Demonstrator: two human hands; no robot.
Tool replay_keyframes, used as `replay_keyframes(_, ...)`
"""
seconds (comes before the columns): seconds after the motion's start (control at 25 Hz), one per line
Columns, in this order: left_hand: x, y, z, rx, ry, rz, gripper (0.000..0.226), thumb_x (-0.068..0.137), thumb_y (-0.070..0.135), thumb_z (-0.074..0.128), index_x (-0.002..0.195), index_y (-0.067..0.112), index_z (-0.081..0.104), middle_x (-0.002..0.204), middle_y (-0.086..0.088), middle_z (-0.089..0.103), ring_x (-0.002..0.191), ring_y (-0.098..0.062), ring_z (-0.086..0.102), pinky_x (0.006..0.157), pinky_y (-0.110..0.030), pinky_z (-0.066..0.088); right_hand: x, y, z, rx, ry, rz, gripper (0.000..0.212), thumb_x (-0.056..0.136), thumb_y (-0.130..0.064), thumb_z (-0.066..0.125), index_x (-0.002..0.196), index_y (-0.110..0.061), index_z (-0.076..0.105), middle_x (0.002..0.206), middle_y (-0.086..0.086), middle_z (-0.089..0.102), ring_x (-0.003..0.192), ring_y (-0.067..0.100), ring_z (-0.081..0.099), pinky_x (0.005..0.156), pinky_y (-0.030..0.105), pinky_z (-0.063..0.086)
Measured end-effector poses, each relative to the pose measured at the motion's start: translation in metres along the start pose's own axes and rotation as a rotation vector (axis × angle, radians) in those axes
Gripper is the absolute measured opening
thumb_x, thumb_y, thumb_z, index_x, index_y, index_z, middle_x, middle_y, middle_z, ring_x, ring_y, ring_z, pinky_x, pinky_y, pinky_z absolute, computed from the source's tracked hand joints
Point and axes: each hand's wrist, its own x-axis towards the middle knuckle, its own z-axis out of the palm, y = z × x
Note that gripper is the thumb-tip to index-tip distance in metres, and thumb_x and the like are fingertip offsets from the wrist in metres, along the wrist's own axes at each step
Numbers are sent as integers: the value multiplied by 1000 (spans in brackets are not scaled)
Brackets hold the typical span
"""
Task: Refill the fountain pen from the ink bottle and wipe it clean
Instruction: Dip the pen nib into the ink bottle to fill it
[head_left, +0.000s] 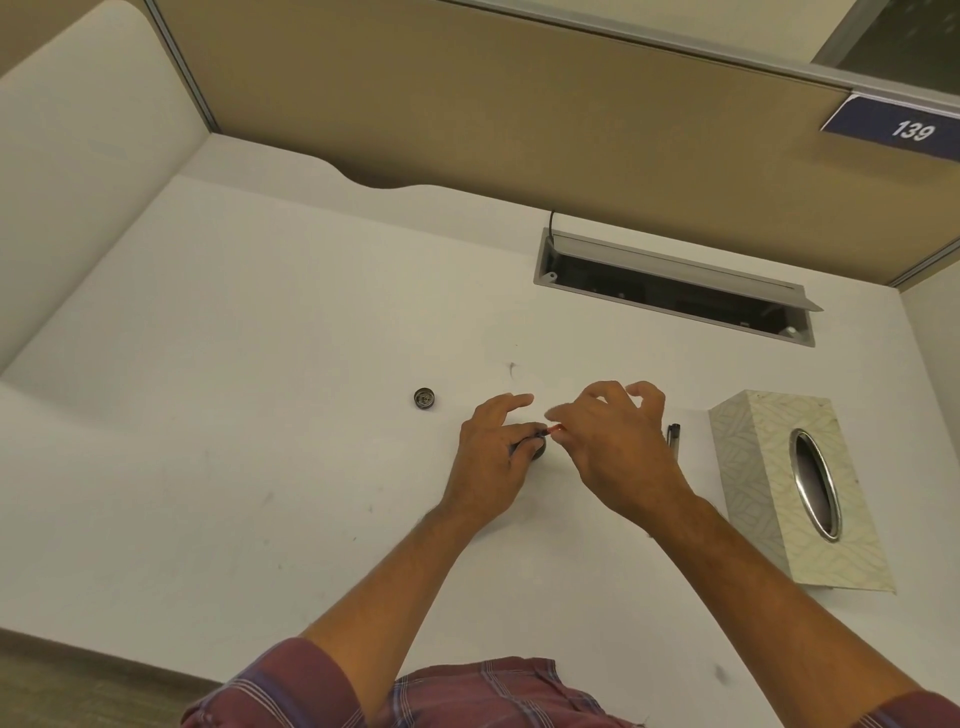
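Filling step: your left hand (493, 457) steadies ink bottle (537, 451); right hand (613, 441) pinches pen (555, 429) over mouth. Next: draw ink, keep tip submerged.

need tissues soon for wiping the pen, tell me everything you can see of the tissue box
The tissue box is a long rectangular box, cream with a faint leaf-like pattern, apparently card or thin board. Its top face has an oval opening ringed with a shiny metallic rim; the inside looks dark and no tissue sticks out. It lies flat on the white desk, at the person's right, angled slightly. Nothing touches it; the right hand is apart from it, and a dark pen part lies between them.
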Motion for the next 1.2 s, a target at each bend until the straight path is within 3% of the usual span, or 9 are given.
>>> replay_keyframes(0.16,0,0,-1,26,-6,11,25,102,18,63,118,22,82,152,3,61,148,-22,44,121,-36,27,1,0,0,-25,0,0,13,88,-24,77,90,-34,70,90,-13,73,115,21,61,102,48,21)
replay_keyframes(0.36,1,2,-1,49,0,-12,25,104,16,62,118,22,82,152,7,60,149,-20,42,116,-9,10,0,-2,1,-20,29,8,13,88,-23,77,87,-32,68,87,-13,72,115,21,61,104,49,23)
replay_keyframes(0.56,1,3,-2,25,-5,4,25,104,14,63,120,21,81,152,3,60,148,-23,44,122,-35,27,-2,-2,4,-22,69,7,11,88,-24,77,89,-33,70,87,-13,72,113,20,62,102,49,25)
replay_keyframes(0.88,-1,0,-2,2,19,0,26,102,19,65,123,20,79,151,3,62,146,-20,47,122,-45,36,-3,-5,8,-21,43,18,17,85,-19,79,89,-33,71,87,-13,73,111,21,64,100,47,25)
replay_keyframes(1.0,-3,-5,-4,-43,51,-15,32,98,24,67,129,24,76,149,10,61,143,-15,48,121,-45,39,-3,-3,5,-11,36,87,7,93,-29,70,90,-36,70,89,-15,70,110,18,61,98,45,24)
replay_keyframes(1.2,-11,-4,-6,-97,112,-54,30,97,22,69,126,24,76,145,8,64,140,-13,51,119,-41,42,-12,2,0,166,66,234,7,97,-39,64,93,-36,70,91,-16,69,107,14,58,94,41,21)
